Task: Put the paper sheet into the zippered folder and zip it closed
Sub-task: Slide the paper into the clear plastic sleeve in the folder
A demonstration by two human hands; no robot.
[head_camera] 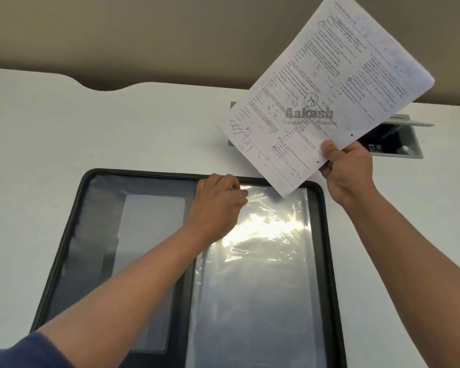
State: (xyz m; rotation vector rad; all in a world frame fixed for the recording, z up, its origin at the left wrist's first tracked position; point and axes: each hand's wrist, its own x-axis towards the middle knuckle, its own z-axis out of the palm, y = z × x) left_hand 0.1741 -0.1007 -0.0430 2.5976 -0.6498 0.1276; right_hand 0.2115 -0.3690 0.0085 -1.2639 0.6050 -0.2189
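The black zippered folder [72, 235] lies open flat on the white table, its left half showing a pocket and its right half a clear plastic sleeve [255, 274] that glares in the light. My left hand [218, 200] pinches the sleeve's top left corner near the folder's far edge. My right hand [348, 168] grips the printed paper sheet [327, 91] by its lower edge and holds it tilted in the air above the folder's far right corner. The sheet's near corner hangs just over the top of the sleeve.
The white table [91, 128] has a curved cut-out along its far edge. An open grey cable box [398, 139] is set into the table behind the paper. Beige floor lies beyond the table.
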